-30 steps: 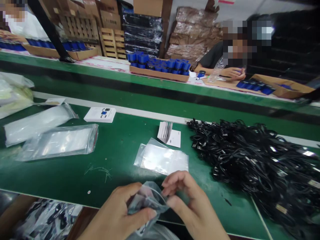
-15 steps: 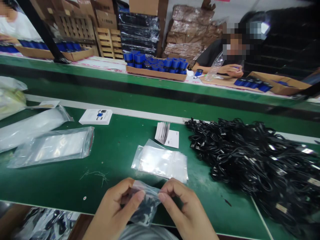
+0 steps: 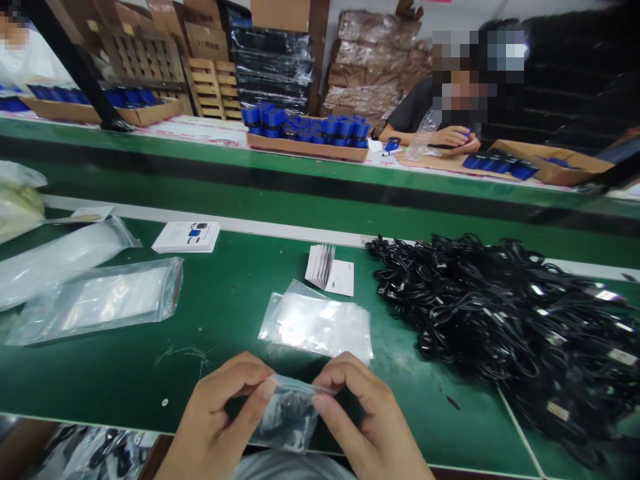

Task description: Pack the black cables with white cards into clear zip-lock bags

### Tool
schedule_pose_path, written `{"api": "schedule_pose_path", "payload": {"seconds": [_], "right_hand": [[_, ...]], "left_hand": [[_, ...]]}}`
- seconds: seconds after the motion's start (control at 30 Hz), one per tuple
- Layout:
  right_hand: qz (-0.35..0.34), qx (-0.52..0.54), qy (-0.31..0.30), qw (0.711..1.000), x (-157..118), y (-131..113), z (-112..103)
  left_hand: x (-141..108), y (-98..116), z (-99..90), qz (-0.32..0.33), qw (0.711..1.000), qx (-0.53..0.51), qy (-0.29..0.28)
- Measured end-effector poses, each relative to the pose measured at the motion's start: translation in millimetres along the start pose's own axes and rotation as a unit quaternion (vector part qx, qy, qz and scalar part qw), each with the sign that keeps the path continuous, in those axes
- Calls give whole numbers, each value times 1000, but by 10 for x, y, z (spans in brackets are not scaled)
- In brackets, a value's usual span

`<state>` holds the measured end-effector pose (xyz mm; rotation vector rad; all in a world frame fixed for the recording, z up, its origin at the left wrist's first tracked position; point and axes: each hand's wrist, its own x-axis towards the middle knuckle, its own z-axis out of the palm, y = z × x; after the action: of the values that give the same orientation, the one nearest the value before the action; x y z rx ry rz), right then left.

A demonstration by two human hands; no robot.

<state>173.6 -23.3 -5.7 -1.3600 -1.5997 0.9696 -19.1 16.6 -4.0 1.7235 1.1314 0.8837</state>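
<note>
A small clear plastic bag point(image 3: 287, 417) with something dark inside hangs between my hands at the table's front edge. My left hand point(image 3: 227, 407) pinches its upper left corner between thumb and forefinger. The upper right corner is pinched the same way by my right hand point(image 3: 357, 410). Just beyond them lies a stack of flat clear bags point(image 3: 323, 325). Behind that stack are white leaflets point(image 3: 320, 267), some standing fanned on edge. To the right spreads a big heap of black cables point(image 3: 480, 307).
A stack of printed cards point(image 3: 186, 237) and packs of plastic bags point(image 3: 100, 303) lie on the left. Below the front edge is a container of bagged items point(image 3: 100, 453). Across the bench, a person handles a blue item beside boxes of blue items point(image 3: 307, 143).
My left hand has slid slightly left along the bag's top, so the top edge is stretched wider between my hands. The view has shifted slightly.
</note>
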Motion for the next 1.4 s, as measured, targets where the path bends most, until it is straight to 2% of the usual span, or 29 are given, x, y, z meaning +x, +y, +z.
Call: {"api": "schedule_pose_path", "payload": {"seconds": [0.13, 0.23, 0.33, 0.4, 0.5, 0.6, 0.7, 0.9, 1.0, 1.17, 1.33, 1.4], "right_hand": [[0, 19, 23, 1000, -3, -2, 21], [10, 37, 25, 999, -4, -5, 26], [8, 85, 44, 995, -6, 35, 84], [6, 140, 63, 988, -10, 81, 166], [33, 192, 86, 977, -8, 131, 304], [67, 182, 151, 969, 13, 141, 402], [79, 164, 217, 959, 23, 145, 470], [81, 169, 208, 960, -54, 151, 598], [77, 150, 217, 962, -82, 138, 633], [71, 115, 191, 972, -77, 118, 562], [25, 94, 89, 991, -20, 65, 307], [25, 108, 71, 991, -15, 57, 256]], "left_hand": [[1, -1, 55, -37, 999, -29, -15], [2, 1, 83, -24, 999, -29, -38], [-15, 19, 135, -28, 997, -69, 21], [-36, 34, 195, -54, 992, -97, 54], [-71, 47, 315, -110, 984, -115, 75], [-104, 34, 446, -131, 983, -110, 72], [-136, -3, 554, -125, 987, -67, 70], [-216, -78, 680, -65, 984, -32, 160], [-235, -89, 705, -52, 981, -21, 185], [-199, -39, 645, -73, 985, -39, 153], [-95, 67, 446, -117, 985, -111, 53], [-64, 91, 378, -130, 984, -124, 14]]}}
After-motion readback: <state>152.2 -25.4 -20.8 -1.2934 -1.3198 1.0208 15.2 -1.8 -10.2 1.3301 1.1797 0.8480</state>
